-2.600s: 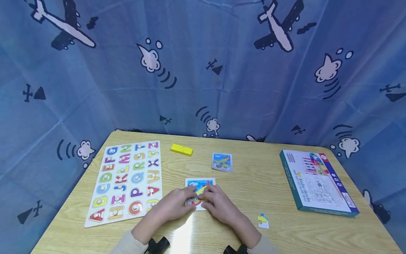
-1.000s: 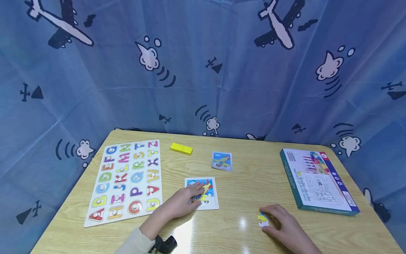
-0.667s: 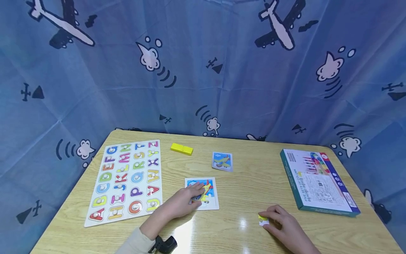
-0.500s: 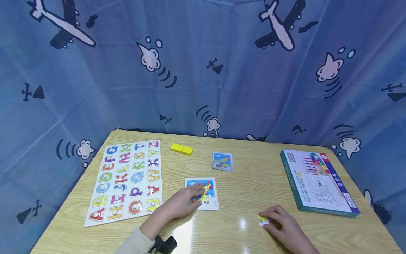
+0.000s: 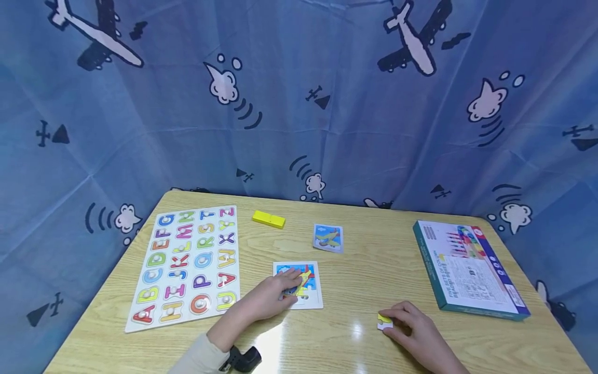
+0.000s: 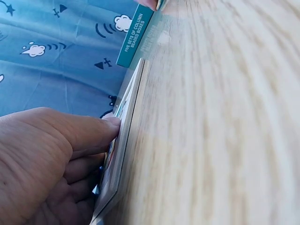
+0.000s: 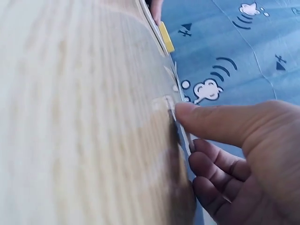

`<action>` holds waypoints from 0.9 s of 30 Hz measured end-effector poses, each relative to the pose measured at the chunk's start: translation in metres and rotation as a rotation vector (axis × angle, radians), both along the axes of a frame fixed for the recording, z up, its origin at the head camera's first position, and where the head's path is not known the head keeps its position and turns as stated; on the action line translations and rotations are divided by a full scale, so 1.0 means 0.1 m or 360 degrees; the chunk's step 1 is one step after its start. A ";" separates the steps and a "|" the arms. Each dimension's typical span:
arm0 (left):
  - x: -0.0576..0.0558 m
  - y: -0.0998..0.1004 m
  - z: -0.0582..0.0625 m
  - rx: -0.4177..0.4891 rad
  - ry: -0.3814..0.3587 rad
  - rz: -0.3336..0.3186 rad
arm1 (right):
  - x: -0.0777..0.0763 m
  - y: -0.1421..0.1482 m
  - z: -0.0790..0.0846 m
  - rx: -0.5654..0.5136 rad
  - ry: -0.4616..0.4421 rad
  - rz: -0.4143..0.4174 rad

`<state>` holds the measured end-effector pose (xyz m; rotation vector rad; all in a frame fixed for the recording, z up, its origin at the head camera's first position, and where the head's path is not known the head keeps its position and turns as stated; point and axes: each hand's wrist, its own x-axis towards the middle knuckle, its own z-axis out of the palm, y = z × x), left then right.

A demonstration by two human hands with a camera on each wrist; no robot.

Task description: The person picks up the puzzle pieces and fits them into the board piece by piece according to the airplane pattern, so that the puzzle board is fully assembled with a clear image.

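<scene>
My left hand rests on a small jigsaw board with a yellow plane picture, fingers laid across its left part and hiding it. In the left wrist view the thumb of the left hand lies at the edge of the board. Well to the right, my right hand pinches a yellow and white puzzle piece between thumb and fingers, low at the tabletop. The right wrist view shows the right hand with the piece seen thinly edge-on.
An alphabet peg board lies at the left. Behind the jigsaw are a yellow block and a plane picture card. A flat boxed set lies at the right. A patterned blue curtain hangs behind the wooden table.
Earlier both hands were on the jigsaw board. My right hand has since gone right to the loose piece, taken hold of it and shifted it slightly left. The left hand stays on the board.
</scene>
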<state>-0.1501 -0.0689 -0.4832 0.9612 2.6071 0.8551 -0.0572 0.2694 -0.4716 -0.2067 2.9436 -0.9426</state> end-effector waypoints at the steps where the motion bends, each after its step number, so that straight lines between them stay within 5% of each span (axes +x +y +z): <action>1: 0.00 0.00 0.00 0.0001 -0.0001 -0.0005 | -0.01 -0.02 0.01 -0.0010 -0.0005 0.0008; 15: 0.00 0.01 0.00 0.0033 -0.0001 0.0000 | -0.35 -0.73 -0.03 -0.0179 0.0265 0.0391; 27: -0.01 0.01 0.00 0.0005 -0.0009 0.0002 | -0.57 -1.11 -0.16 -0.0197 0.0397 0.0494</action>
